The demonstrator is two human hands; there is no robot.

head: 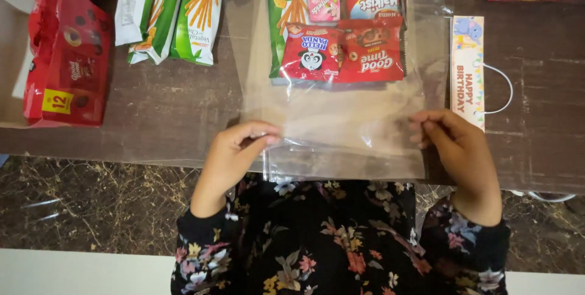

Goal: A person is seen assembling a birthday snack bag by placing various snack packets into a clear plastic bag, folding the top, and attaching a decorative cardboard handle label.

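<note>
Clear plastic, already loaded: a transparent gift bag point(341, 118) lies flat on the brown counter point(170, 112) with five snack packets point(338, 27) tucked at its far end, among them a red biscuit pouch point(372, 51) and a green stick-snack pack point(285, 8). The person's left hand point(234, 155) pinches the bag's near left edge; the right hand point(448, 139) grips the near right edge, both fingers closed on the film. The mouth appears unsealed, judging by the loose open edge. A birthday header card point(468, 69) with a white cord loop lies just beside the bag, not yet attached. More green packs point(183, 14) and red boxes point(70, 57) wait to the left.
</note>
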